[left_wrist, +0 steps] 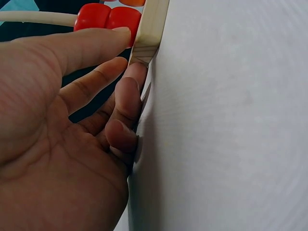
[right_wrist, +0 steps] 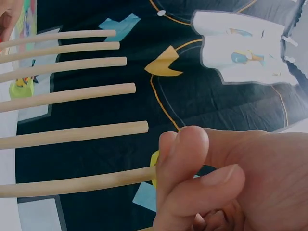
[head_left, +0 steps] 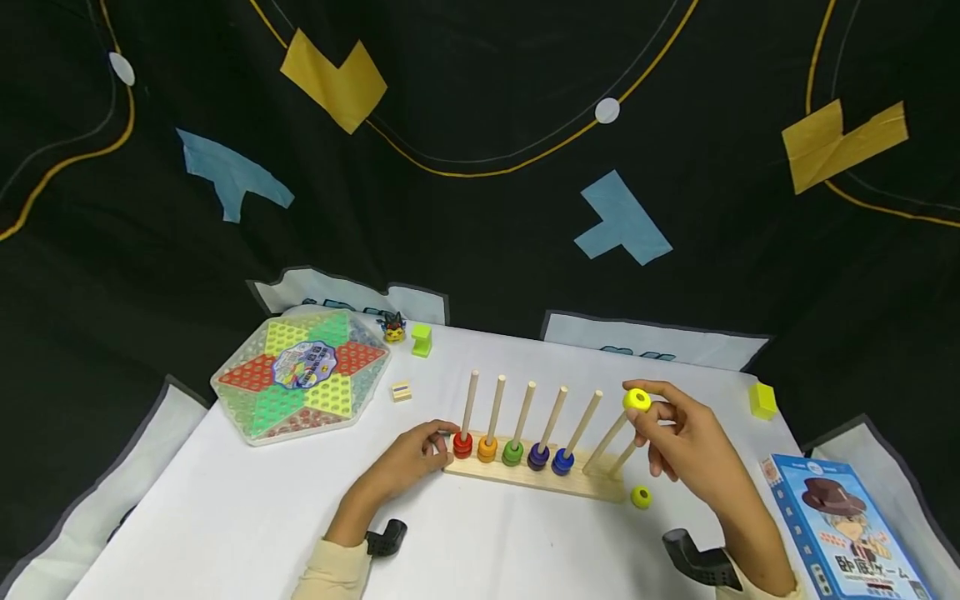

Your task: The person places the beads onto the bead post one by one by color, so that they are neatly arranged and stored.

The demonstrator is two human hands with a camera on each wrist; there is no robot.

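A wooden peg rack (head_left: 525, 477) stands on the table with several upright pegs. Two red beads (head_left: 462, 445) sit low on its leftmost peg, followed by orange beads (head_left: 487, 451), green beads (head_left: 513, 454), purple beads (head_left: 537, 456) and blue beads (head_left: 562, 462). My left hand (head_left: 411, 457) grips the left end of the base, thumb beside the red beads and fingers curled against the end face. With thumb and fingers, my right hand (head_left: 693, 442) pinches a yellow bead (head_left: 637, 400) at the top of the sixth peg. Another yellow bead (head_left: 641, 497) lies by the rack's right end.
A hexagonal Chinese checkers board (head_left: 303, 375) lies at the back left. Near it are a small figure (head_left: 392, 327), a light green block (head_left: 422, 341) and a small striped block (head_left: 401, 391). At right are a yellow block (head_left: 762, 401) and a blue game box (head_left: 843, 529).
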